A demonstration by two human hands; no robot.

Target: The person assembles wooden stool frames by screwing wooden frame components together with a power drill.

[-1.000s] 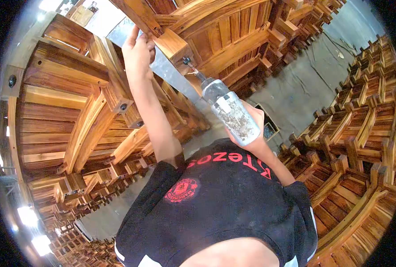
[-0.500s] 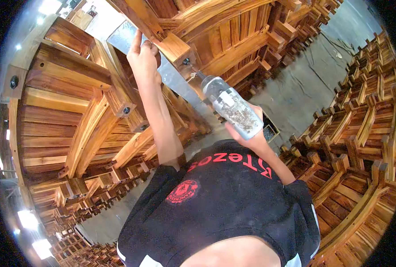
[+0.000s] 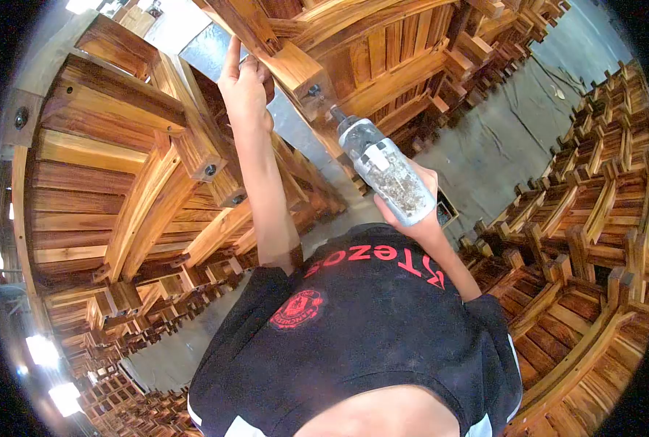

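Observation:
My right hand (image 3: 425,178) is wrapped around a grey and black power drill (image 3: 394,178), its body dusty or worn. The drill's nose points up and left toward a wooden leg (image 3: 295,69) with a black round foot (image 3: 313,90) at its end. A small gap shows between the nose and the foot. My left hand (image 3: 246,84) is at the leg's left side, index finger stretched along the wood and the other fingers curled in. What those curled fingers hold, if anything, is hidden.
Slatted wooden furniture (image 3: 106,189) stands on the left, with black feet on its leg ends. More wooden pieces (image 3: 572,247) are packed in rows on the right. Grey floor or sheeting (image 3: 499,146) runs between them. A small dark tray (image 3: 447,211) is behind my right wrist.
The drill has drawn back a little from the black foot, down and to the right. My left hand keeps its place beside the leg; the whole view has shifted slightly.

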